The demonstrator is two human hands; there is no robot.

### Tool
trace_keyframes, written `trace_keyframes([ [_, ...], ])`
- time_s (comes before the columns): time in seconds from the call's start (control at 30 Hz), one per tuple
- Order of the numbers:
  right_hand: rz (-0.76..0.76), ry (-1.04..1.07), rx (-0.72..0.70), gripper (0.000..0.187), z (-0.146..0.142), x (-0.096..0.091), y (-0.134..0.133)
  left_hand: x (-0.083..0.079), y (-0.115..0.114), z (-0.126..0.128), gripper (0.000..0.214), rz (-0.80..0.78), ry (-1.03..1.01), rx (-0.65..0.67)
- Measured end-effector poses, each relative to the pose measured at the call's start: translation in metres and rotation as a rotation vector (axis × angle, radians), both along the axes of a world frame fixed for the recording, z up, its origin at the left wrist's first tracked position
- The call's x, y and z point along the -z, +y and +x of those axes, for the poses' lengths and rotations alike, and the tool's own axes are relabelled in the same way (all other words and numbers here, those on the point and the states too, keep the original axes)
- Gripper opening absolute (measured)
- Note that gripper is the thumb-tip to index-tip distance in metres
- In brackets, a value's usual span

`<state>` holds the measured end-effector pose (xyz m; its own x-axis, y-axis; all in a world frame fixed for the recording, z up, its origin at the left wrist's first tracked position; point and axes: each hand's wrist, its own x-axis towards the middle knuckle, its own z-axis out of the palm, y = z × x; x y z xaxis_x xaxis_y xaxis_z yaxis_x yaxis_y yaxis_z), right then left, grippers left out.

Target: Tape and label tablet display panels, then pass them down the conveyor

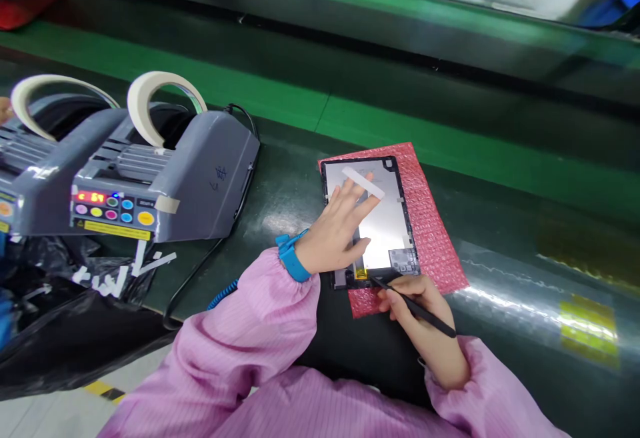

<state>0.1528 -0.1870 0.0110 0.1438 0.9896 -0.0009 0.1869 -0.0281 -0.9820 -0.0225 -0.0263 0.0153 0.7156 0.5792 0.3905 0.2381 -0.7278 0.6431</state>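
Observation:
A tablet panel [387, 225] with a silvery back and black frame lies on a pink bubble-wrap sheet [435, 245]. My left hand [343, 221] rests over it with fingers spread. A white tape strip [364, 183] runs across its fingertips; whether it sticks to them or to the panel, I cannot tell. Pinched in my right hand [423, 305] are black tweezers [425, 315], their tip at the panel's near edge. Close to that tip is an orange-yellow flex cable [361, 270]. A blue wrist strap [293, 256] circles my left wrist.
Two grey tape dispensers [200, 178] with white tape rolls [145, 108] stand on the left. Below them lie tape scraps [117, 278] and a black plastic bag [90, 338]. A black cable [200, 265] crosses the dark green bench. Yellow tape [589, 328] marks its right side.

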Motion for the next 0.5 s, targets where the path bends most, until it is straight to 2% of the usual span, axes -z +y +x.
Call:
trace_keyframes([
  [0.5, -0.047, -0.032, 0.042, 0.010, -0.0096, 0.0016, -0.0087, 0.0003, -0.0014, 0.0008, 0.095, 0.009, 0.013, 0.021],
])
